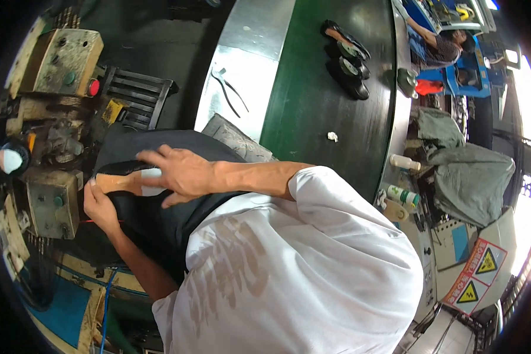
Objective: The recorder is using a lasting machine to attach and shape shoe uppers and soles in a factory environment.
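A black shoe with a tan inner sole [115, 183] lies across my lap, its dark sides hard to tell from my dark trousers. At its left end my left hand [102, 206] grips the heel area between thumb and fingers. Over the other end, my right hand [186, 172] is spread open, palm down, with its fingers apart. Beneath that palm a white patch [152, 182] shows on the inner sole. Part of the shoe's opening is hidden by the right hand.
Pincers [227, 91] lie on a metal ledge beside a dark green conveyor belt [312, 130]. Several black shoes [348, 59] and a white scrap [333, 137] rest on the belt. Machine control boxes [59, 62] stand at left. A co-worker [439, 47] is across the belt, far right.
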`<state>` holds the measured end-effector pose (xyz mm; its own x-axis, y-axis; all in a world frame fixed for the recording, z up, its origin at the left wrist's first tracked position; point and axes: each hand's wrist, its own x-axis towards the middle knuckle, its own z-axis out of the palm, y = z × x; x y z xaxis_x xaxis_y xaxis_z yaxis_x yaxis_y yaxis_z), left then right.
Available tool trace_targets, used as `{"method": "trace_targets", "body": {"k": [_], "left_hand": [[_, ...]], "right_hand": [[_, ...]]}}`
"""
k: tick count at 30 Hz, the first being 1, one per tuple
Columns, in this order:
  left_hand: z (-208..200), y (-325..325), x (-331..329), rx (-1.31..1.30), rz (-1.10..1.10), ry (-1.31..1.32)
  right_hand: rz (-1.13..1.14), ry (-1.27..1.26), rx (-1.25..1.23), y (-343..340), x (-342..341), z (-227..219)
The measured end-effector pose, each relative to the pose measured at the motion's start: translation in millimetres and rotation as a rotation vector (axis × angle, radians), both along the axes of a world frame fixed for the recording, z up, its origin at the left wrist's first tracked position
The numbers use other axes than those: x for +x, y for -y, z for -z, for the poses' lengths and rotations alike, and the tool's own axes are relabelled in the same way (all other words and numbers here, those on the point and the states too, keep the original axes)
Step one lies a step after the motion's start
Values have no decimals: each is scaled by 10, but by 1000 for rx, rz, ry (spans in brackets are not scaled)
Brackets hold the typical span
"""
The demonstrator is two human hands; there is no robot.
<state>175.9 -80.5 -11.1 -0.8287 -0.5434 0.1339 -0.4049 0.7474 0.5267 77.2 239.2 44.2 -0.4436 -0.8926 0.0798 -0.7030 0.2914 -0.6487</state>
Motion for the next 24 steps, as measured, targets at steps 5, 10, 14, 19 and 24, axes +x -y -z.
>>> {"method": "trace_targets", "body": {"k": [5, 10, 14, 19, 24], "left_hand": [[-144, -273, -232, 405, 26, -62], [54, -228, -537, 481, -65, -86], [237, 221, -315, 198, 48, -100], [1, -325, -620, 142, 13, -73], [-29, -350, -592, 355, -175, -35]], "right_hand": [[-47, -191, 13, -143, 83, 227], [-27, -295, -38, -182, -90, 331], [-94, -155, -65, -32, -139, 202], [-63, -161, -47, -71, -215, 89], [-175, -170, 53, 11, -265, 70]]}}
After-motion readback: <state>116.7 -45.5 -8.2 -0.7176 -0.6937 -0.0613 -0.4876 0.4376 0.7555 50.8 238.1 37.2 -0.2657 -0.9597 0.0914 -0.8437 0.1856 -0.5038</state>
